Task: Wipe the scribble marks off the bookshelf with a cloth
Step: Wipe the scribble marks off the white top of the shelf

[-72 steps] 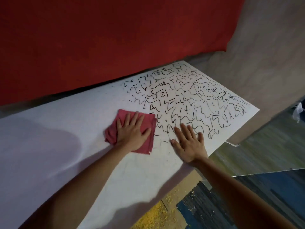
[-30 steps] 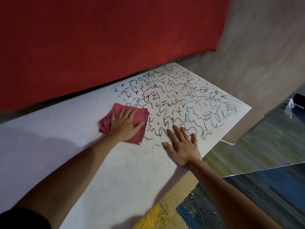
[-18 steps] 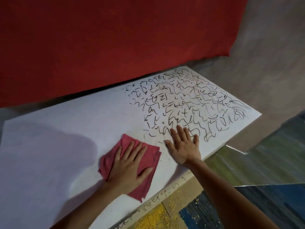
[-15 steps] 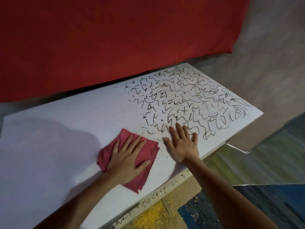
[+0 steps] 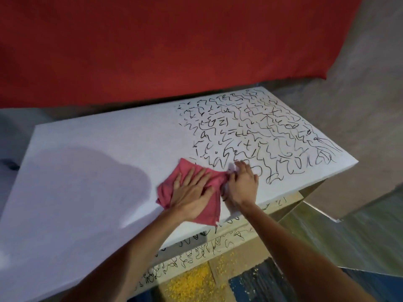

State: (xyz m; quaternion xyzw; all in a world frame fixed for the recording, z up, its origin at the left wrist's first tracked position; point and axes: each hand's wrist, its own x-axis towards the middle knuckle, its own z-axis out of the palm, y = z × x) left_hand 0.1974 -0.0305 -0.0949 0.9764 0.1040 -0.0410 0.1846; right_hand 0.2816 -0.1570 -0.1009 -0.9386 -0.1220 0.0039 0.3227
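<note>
Lower centre: left hand, fingers spread, presses pink cloth on bookshelf; right hand, fingers together, braces alongside. Mid-wipe; next, push toward frame right into scribble marks.

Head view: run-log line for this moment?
phase: wipe | left hand: flat on pink cloth | right hand: at cloth's right edge, grip unclear | scribbles: cover right part of bookshelf top
</note>
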